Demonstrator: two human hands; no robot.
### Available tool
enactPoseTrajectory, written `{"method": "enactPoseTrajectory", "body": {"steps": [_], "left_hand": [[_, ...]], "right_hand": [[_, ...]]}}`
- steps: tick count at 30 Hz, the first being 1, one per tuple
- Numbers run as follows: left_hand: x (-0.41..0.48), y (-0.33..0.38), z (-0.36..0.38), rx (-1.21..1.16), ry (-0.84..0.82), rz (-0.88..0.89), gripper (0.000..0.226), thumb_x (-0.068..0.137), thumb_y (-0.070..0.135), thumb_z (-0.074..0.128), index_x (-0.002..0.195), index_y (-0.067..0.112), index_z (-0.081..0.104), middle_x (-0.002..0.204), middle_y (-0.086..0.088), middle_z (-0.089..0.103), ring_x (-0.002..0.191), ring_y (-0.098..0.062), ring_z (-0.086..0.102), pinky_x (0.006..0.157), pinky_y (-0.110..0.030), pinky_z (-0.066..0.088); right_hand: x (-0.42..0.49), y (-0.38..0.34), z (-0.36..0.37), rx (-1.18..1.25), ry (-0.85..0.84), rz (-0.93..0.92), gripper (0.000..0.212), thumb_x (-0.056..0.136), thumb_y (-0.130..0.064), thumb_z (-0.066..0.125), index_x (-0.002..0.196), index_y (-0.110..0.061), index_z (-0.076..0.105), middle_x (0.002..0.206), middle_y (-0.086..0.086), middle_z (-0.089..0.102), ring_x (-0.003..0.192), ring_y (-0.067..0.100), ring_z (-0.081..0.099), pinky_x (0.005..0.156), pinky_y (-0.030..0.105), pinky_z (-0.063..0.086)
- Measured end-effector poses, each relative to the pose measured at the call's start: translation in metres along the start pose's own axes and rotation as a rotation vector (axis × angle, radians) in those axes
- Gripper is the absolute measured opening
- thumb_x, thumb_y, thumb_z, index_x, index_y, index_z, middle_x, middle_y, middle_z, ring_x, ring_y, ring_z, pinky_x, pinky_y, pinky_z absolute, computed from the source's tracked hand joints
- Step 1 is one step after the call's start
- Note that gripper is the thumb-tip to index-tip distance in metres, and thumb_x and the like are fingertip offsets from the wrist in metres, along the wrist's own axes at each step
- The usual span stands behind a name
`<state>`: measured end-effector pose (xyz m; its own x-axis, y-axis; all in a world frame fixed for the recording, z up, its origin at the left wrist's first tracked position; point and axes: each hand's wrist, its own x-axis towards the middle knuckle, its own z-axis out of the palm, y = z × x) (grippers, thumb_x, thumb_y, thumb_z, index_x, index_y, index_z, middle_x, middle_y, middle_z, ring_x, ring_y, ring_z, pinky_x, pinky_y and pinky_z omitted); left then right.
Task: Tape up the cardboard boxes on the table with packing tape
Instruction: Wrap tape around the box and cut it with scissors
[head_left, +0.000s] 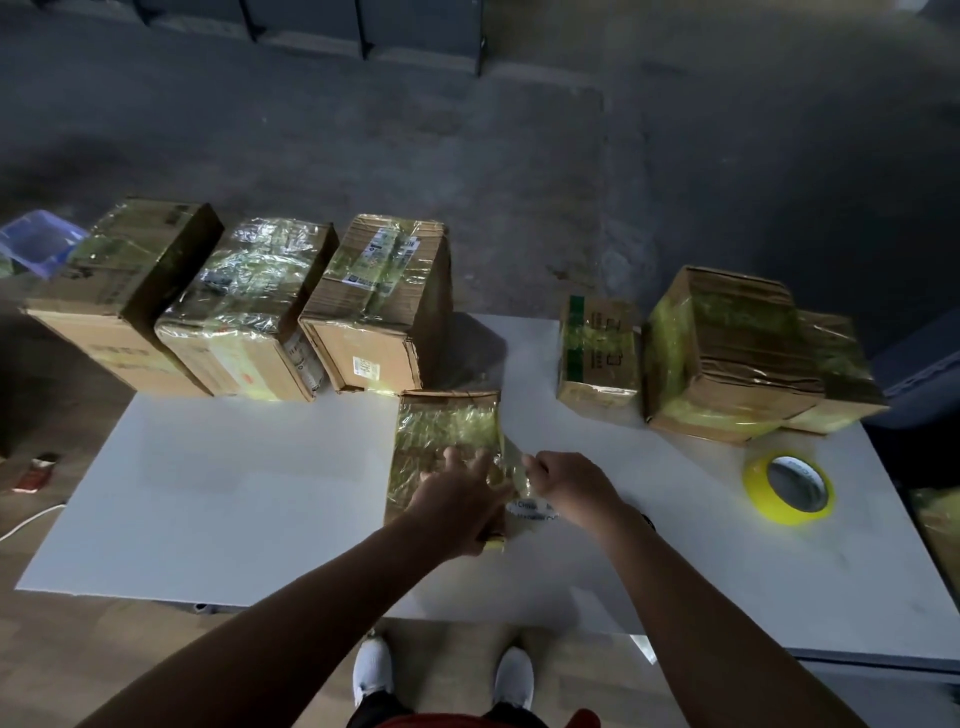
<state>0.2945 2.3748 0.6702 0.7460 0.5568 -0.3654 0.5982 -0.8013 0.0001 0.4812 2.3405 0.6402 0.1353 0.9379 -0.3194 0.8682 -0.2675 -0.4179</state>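
A small flat cardboard box, covered in yellowish clear tape, lies in the middle of the white table. My left hand rests flat on its near right part, fingers spread. My right hand pinches a loose strip of tape at the box's right edge. The yellow tape roll lies flat on the table to the right, apart from both hands.
Three taped boxes stand in a row along the far left edge. A small box and a stack of taped boxes stand at the far right. A blue plastic bin sits beyond the left end.
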Motion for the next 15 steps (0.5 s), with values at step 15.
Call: {"method": "enactPoseTrajectory", "body": {"steps": [15], "left_hand": [[-0.030,-0.046,0.008,-0.389,0.416,0.051,0.079,0.066,0.054,0.080,0.126,0.008,0.055,0.147,-0.009,0.046,0.118,-0.039,0.058,0.067,-0.043,0.060]], "right_hand": [[0.006,-0.053,-0.070,0.558,0.186,-0.244,0.044,0.097,-0.033,0.051,0.053,-0.031,0.043,0.048,-0.012,0.039,0.047,0.003,0.033,0.047,0.016,0.028]]}}
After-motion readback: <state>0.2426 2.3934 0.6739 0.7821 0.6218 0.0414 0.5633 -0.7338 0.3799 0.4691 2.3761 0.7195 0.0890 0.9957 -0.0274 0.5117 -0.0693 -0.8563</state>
